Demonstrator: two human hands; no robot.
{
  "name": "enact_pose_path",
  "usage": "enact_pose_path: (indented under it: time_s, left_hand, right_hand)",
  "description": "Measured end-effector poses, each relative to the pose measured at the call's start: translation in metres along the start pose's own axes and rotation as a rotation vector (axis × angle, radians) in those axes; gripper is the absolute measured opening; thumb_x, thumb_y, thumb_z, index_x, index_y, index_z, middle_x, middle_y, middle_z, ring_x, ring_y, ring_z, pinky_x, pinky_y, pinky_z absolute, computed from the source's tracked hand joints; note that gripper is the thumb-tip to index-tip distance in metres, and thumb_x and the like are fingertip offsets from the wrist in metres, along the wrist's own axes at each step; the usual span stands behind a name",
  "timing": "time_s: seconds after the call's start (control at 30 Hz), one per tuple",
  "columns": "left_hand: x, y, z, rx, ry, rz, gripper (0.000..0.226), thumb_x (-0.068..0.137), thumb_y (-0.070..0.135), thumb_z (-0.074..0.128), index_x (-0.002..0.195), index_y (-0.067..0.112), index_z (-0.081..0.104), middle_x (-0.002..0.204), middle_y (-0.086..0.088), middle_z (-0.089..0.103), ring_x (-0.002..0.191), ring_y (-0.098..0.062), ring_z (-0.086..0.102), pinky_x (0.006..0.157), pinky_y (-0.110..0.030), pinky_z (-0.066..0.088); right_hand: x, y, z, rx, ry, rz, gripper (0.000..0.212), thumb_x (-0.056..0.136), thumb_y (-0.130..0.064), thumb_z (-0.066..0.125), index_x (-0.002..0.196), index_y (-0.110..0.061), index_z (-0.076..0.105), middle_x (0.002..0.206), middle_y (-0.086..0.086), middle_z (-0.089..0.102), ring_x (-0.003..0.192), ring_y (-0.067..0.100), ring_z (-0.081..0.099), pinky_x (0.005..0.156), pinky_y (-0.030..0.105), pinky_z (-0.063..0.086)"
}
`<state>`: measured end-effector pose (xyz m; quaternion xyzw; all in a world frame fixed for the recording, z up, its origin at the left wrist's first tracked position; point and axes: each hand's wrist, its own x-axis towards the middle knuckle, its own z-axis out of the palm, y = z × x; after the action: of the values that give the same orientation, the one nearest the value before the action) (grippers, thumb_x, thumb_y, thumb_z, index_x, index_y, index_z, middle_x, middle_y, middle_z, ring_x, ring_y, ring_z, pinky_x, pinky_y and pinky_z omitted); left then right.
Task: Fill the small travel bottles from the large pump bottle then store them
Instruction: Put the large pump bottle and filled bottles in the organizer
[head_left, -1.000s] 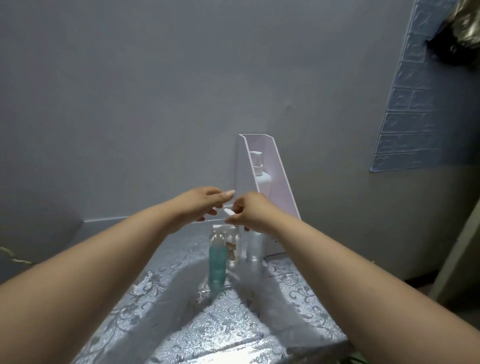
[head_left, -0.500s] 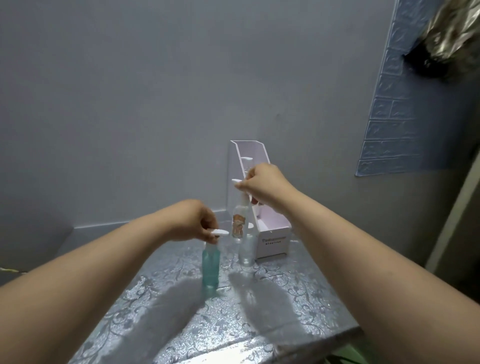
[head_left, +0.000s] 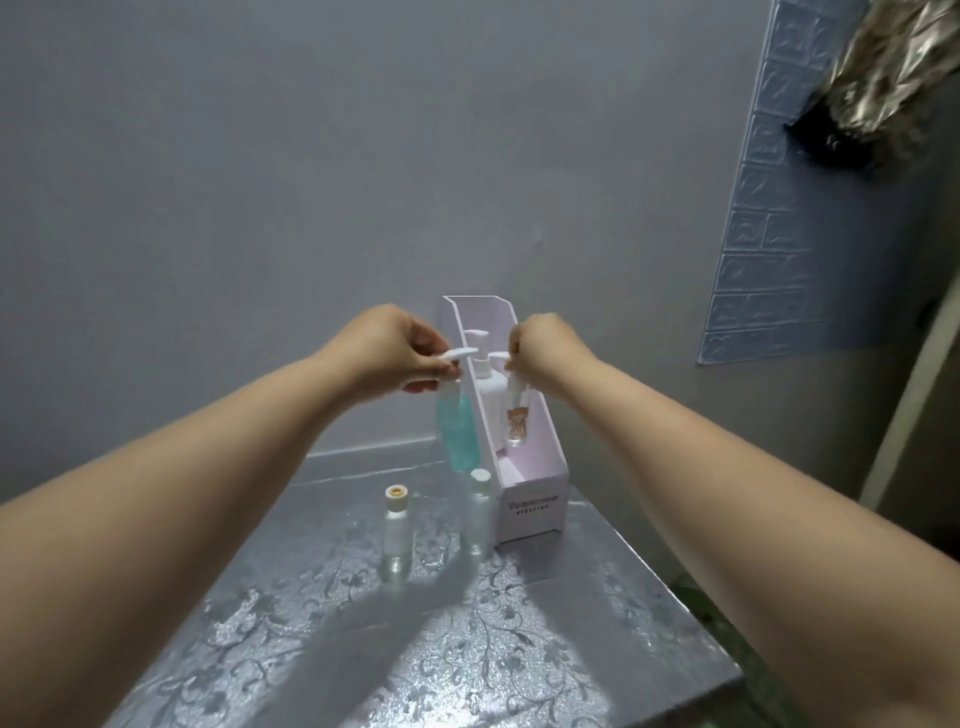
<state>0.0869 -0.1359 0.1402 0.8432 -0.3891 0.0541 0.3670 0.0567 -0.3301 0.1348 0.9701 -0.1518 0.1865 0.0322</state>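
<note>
At centre frame the left hand pinches the white pump head of a translucent teal plastic bottle, held up off the silver floral-patterned table. The right hand grips the pump of a small clear bear-sticker bottle, which hangs in the open tall white organiser box (a large white pump bottle stands inside). Below them, a clear yellow-capped bottle and a clear white-capped bottle stand on the table.

From where I'm standing, no wording is coming through clearly enough to read. The white storage box sitting on the bench is showing two short lines of dark print on its front panel, but the letters are blurring together. The small clear bottle hanging from the right hand is wearing a brown cartoon-figure sticker with no legible words.
</note>
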Motion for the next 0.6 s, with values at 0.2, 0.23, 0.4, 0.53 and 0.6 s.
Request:
enact_pose_path:
  time_s: [0.2,0.23,0.4,0.53,0.6]
  left_hand:
    - [0.017,-0.003,0.01,-0.031,0.019,0.005,0.01,0.081,0.02,0.076,0.09,0.014,0.078,0.071,-0.004,0.073,0.058,-0.006,0.064,0.07,-0.023,0.057]
    - [0.019,-0.004,0.012,-0.03,0.02,0.007,0.011,0.081,0.02,0.076,0.089,0.014,0.078,0.072,-0.005,0.074,0.059,-0.007,0.064,0.072,-0.025,0.057]
    - [0.024,-0.008,0.018,-0.098,0.014,0.007,0.01,0.08,0.016,0.077,0.089,0.012,0.077,0.064,0.001,0.069,0.052,0.001,0.061,0.059,-0.014,0.053]
    - [0.028,-0.009,0.025,-0.182,0.037,0.01,0.015,0.082,0.011,0.074,0.096,0.008,0.073,0.076,0.001,0.065,0.05,0.003,0.06,0.054,-0.004,0.044]
    - [0.03,-0.009,0.029,-0.254,0.057,0.014,0.015,0.084,0.009,0.072,0.098,0.01,0.072,0.085,-0.003,0.062,0.059,-0.004,0.062,0.06,-0.006,0.049]
  right_hand:
    - [0.017,0.007,0.06,-0.251,0.122,-0.103,0.03,0.084,-0.013,0.055,0.107,-0.023,0.071,0.108,0.0,0.058,0.109,0.025,0.046,0.089,0.033,0.035]
    - [0.019,0.008,0.067,-0.285,0.131,-0.124,0.031,0.083,-0.013,0.053,0.106,-0.023,0.071,0.108,-0.001,0.057,0.108,0.025,0.044,0.089,0.033,0.032]
    - [0.018,0.013,0.091,-0.294,0.173,-0.093,0.026,0.081,-0.011,0.056,0.102,-0.018,0.071,0.106,0.002,0.051,0.109,0.027,0.039,0.085,0.037,0.024]
    - [0.018,0.012,0.075,-0.065,0.182,0.023,0.035,0.082,-0.011,0.056,0.113,-0.026,0.063,0.114,0.003,0.05,0.11,0.025,0.044,0.088,0.035,0.031]
    - [0.016,0.011,0.055,0.402,0.245,0.067,0.033,0.083,-0.011,0.058,0.112,-0.023,0.067,0.103,0.002,0.058,0.097,0.019,0.055,0.087,0.029,0.038]
